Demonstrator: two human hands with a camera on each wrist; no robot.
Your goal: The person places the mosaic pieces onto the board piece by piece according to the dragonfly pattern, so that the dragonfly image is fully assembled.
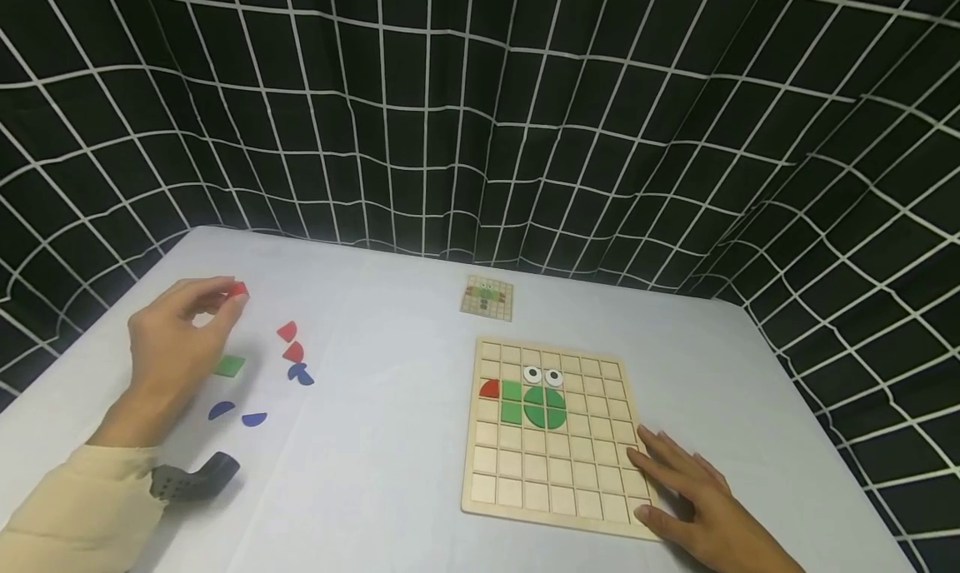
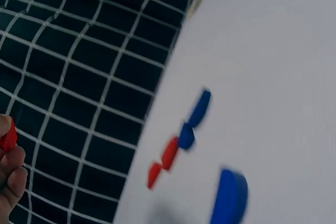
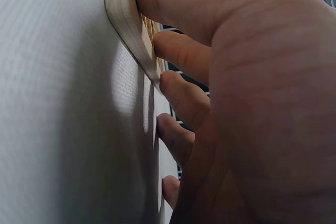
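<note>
Raised above the table's left side, my left hand (image 1: pixel 180 331) pinches a small red piece (image 1: pixel 237 289) between thumb and fingertips. The same red piece (image 2: pixel 9 135) shows at the left edge of the left wrist view; its full shape is hidden. My right hand (image 1: pixel 693 490) rests with loosely spread fingers on the right edge of a wooden grid board (image 1: pixel 517 506), some fingertips touching the table. On the board lie a red quarter-circle (image 1: pixel 490 388), green squares (image 1: pixel 512 412), a green circle of quarter pieces (image 1: pixel 555 418) and two eye discs (image 1: pixel 532 375).
Loose red quarter pieces (image 1: pixel 287 331), blue pieces (image 1: pixel 255 420) and a green square (image 1: pixel 229 366) lie near the left hand. A small pattern card (image 1: pixel 487 298) sits behind the board. A dark device (image 1: pixel 197 478) is at the left wrist. Black grid cloth (image 1: pixel 420 123) surrounds the table.
</note>
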